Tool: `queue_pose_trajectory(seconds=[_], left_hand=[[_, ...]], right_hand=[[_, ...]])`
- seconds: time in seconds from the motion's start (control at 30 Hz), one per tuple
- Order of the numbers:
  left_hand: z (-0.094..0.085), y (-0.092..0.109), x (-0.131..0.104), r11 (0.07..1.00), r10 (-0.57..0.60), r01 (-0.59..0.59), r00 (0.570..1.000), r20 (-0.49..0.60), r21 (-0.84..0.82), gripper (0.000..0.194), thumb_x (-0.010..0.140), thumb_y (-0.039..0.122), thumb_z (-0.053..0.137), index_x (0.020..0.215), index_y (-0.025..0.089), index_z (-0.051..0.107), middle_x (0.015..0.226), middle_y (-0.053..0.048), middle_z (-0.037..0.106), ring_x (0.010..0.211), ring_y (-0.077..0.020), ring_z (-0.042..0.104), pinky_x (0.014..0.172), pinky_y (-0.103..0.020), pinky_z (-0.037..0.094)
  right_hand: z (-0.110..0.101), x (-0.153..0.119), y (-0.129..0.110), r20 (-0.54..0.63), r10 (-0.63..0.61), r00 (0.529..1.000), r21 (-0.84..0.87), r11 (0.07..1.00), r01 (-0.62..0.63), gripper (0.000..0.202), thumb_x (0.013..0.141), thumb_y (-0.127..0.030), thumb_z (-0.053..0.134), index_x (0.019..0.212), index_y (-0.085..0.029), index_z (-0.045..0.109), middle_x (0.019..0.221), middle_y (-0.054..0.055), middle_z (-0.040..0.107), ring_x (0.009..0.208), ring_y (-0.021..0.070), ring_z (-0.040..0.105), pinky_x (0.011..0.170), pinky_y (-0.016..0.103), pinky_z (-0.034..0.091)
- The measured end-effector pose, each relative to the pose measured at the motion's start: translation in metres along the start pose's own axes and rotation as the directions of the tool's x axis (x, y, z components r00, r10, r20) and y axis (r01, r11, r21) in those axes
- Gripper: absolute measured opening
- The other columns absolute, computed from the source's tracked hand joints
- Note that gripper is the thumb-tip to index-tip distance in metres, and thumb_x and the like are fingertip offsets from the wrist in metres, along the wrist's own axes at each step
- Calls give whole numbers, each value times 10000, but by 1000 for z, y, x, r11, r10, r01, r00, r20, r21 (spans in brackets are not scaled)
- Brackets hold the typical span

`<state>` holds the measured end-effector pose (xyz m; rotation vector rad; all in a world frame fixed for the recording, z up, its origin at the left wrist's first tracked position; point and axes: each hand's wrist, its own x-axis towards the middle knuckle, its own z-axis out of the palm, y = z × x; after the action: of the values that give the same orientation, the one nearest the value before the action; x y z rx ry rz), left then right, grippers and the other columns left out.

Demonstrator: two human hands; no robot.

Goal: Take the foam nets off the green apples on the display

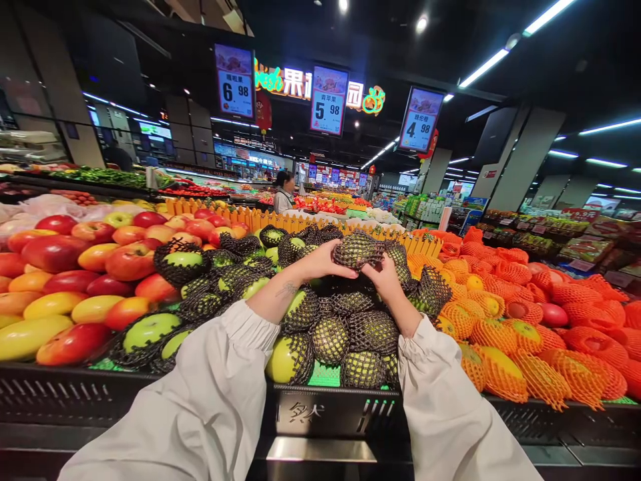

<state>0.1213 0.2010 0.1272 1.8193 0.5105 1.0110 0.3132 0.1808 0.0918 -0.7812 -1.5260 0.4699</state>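
Between my two hands, over the pile, is a green apple (358,250) in a black foam net. My left hand (325,260) grips it from the left, thumb beneath and fingers behind. From the right, my right hand (384,272) closes on the same apple with thumb and fingers. Below and around lie several more netted green apples (330,339), stacked in a black display bin (340,409). One green apple (151,332) at the left shows bare skin where its net is pulled down. The far sides of both hands are hidden.
Red and yellow apples (60,254) fill the left side. Fruit in orange nets (501,374) and fruit in red nets (591,341) lie on the right. An orange picket divider (240,215) runs behind. A person (284,192) stands beyond it. Price screens (329,100) hang overhead.
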Motion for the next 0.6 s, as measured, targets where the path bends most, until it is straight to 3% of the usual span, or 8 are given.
queue_pose_trajectory(seconds=[0.13,0.27,0.37,0.5,0.6], left_hand=[[0,1,0,986,-93,67,982,-166,-154,644,523,253,900,1076,180,579,992,-43,712,885,-195,666,804,-338,527],[-2,2,3,938,-167,61,942,-290,-340,426,563,313,817,875,194,553,779,-2,666,712,-152,621,632,-272,493],[-7,4,6,918,-211,40,891,-401,-394,349,573,330,780,760,208,512,636,22,595,676,-147,596,623,-262,497],[-21,16,4,853,-160,-127,860,-485,-507,327,593,348,737,836,212,566,790,8,672,828,-156,640,726,-265,543],[-37,28,-2,796,-149,-242,810,-567,-555,334,674,398,699,919,209,576,860,-14,682,868,-171,640,732,-285,549]], right_hand=[[3,0,-5,139,158,977,151,972,-179,568,633,-646,803,960,-196,693,1026,80,759,959,239,721,967,458,590],[6,-2,-11,168,238,957,260,925,-275,617,550,-559,896,1037,-224,719,1083,54,769,965,217,737,945,442,619],[4,-3,-15,167,216,962,260,931,-255,572,608,-509,886,1090,-240,738,1110,59,773,1008,217,740,938,428,624],[0,-3,-17,147,172,974,231,952,-203,456,670,-505,849,1031,-239,768,1015,52,790,923,190,752,829,353,648],[0,-3,-17,133,145,981,216,961,-171,416,671,-517,841,964,-230,779,930,40,784,823,167,741,731,315,651]])
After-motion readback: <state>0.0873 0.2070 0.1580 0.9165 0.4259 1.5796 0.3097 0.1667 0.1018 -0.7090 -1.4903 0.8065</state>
